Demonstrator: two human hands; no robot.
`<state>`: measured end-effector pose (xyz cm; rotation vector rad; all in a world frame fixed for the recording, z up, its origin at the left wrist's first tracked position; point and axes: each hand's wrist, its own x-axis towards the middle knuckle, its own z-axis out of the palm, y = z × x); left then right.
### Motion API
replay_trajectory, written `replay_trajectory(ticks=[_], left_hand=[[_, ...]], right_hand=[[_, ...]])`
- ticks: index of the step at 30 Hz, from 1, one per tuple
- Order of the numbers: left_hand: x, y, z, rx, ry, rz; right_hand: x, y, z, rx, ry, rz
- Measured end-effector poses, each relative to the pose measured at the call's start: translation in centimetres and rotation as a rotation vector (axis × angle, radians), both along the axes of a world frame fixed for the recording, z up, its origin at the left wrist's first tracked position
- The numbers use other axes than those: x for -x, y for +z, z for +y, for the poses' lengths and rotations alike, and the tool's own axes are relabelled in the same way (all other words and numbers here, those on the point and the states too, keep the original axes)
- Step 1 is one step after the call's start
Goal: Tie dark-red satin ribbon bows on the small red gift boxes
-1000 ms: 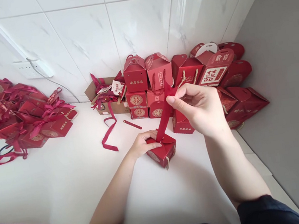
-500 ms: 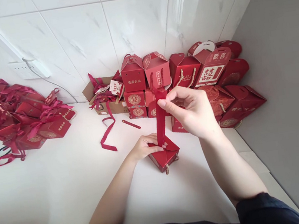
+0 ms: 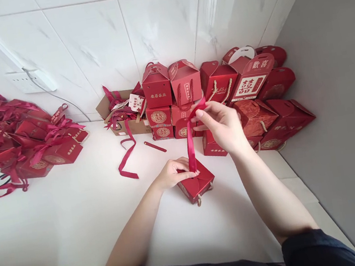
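Observation:
A red gift box with rope handles lies on the white table in front of me. On its top, my left hand pinches the lower end of a red ribbon between thumb and fingers. The ribbon runs upright from there to my right hand, which grips its upper part, with a short end folded over above the fingers. Behind my right hand stand stacked red boxes, partly covered by it.
A cardboard box of ribbons and tags stands at the wall, one loose ribbon trailing from it. Beside that lies a thin red strip. Ribboned boxes are heaped at left; more red boxes stand along the back right.
My right hand has shifted slightly left and turned, and the ribbon's upper end now bends over to the right. My left hand stays on the gift box.

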<state>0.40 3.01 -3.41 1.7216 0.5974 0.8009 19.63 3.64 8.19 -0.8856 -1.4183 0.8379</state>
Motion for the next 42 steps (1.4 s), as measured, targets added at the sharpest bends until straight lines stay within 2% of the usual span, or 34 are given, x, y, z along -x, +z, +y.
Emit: replay_trajectory(ticks=[2,5,7,10,12,15,20,23,28,33,37,42], left_hand=[[0.0,0.1,-0.1,-0.004,0.014,0.008],[-0.1,0.3,0.0,-0.003,0.017,0.009],[-0.1,0.3,0.1,-0.017,0.000,0.014],[0.0,0.2,0.3,-0.037,-0.012,0.026],[0.0,0.2,0.3,-0.035,-0.007,0.035],[0.0,0.1,0.3,-0.025,-0.004,0.039],[0.0,0.2,0.3,-0.042,-0.004,0.046],[-0.1,0.2,0.3,-0.049,0.003,0.037],[-0.3,0.0,0.3,-0.042,0.015,0.009],[-0.3,0.1,0.3,-0.007,0.007,0.008],[-0.2,0.2,0.5,0.023,-0.012,-0.003],[0.0,0.1,0.7,0.045,-0.015,-0.008]], right_hand=[[-0.9,-1.8,0.2,0.067,0.043,-0.120],[-2.1,-4.8,-1.0,0.276,0.046,-0.325],[-2.5,-6.7,-2.3,0.306,-0.002,-0.469],[-2.6,-8.7,-4.0,0.315,0.089,-0.555],[-2.4,-9.5,-4.7,0.321,0.148,-0.474],[-1.6,-10.3,-4.9,0.385,0.154,-0.263],[0.2,-11.2,-4.3,0.663,0.216,0.274],[0.8,-11.7,-4.3,0.701,0.161,0.453],[0.5,-12.1,-5.4,0.576,-0.101,0.541],[0.1,-10.6,-6.9,0.334,-0.249,0.472],[0.8,-8.6,-8.2,-0.002,-0.249,0.219],[2.2,-7.5,-9.3,-0.474,-0.102,-0.187]])
